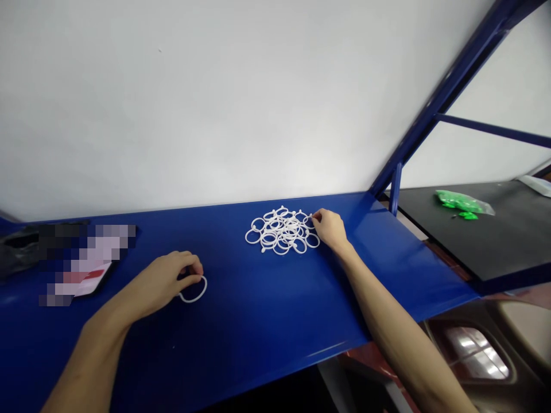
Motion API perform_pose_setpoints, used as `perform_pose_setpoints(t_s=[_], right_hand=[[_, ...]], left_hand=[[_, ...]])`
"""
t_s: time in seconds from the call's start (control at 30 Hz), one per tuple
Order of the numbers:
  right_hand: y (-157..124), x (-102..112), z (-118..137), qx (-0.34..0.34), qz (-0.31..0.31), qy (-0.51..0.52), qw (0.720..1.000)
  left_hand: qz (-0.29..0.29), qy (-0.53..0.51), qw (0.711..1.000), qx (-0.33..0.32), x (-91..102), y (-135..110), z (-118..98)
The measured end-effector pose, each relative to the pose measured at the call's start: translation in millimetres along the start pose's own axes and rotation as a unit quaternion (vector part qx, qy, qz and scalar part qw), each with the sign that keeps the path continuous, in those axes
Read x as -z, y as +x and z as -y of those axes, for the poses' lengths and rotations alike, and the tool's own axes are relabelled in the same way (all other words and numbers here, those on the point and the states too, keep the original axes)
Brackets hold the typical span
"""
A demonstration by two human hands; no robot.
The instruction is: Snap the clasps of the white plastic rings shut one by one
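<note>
My left hand [178,272] pinches a single white ring [194,299] between thumb and fingertips, low over the blue table [241,332]. The ring hangs below the fingers, and part of it is hidden behind the thumb. To the right, a loose pile of white rings [284,231] lies on the table, each a thin loop, several with a small ball on them. At the pile's right edge, my right hand [329,226] has thumb and index finger closed on one of these white rings [310,221].
At the left lie a phone-like slab [92,275], partly pixelated, and a black bag-like thing [19,249]. A white wall rises behind. Blue metal framing [396,166] stands at the right; beyond it, a black table [469,235] bears a plastic bag with green pieces [462,202].
</note>
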State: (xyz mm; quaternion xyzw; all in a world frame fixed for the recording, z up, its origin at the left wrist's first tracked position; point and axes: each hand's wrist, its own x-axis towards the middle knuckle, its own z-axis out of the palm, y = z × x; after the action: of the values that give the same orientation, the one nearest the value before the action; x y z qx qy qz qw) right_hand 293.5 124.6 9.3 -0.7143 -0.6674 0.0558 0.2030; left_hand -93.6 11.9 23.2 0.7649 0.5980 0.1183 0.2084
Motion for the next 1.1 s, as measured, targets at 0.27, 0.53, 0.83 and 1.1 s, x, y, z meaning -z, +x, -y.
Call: perform_pose_setpoints(t_s=[0.27,0.53,0.83,1.1], right_hand=[[-4,5,5,-0.013,0.025,-0.011,1.000],[-11,13,15,0.023,-0.041,-0.037,0.998],[-84,5,78,0.353,0.087,0.271,0.892],[-105,0,94,0.544,0.028,0.154,0.825]], left_hand=[[-0.065,-0.009,0.997,0.037,-15.2,10,-35],[-0.135,-0.099,0.986,0.002,-38.6,18,-54],[-0.155,-0.217,0.963,0.026,-41.5,14,-73],[-0.125,-0.391,0.909,0.072,-45.7,17,-70]])
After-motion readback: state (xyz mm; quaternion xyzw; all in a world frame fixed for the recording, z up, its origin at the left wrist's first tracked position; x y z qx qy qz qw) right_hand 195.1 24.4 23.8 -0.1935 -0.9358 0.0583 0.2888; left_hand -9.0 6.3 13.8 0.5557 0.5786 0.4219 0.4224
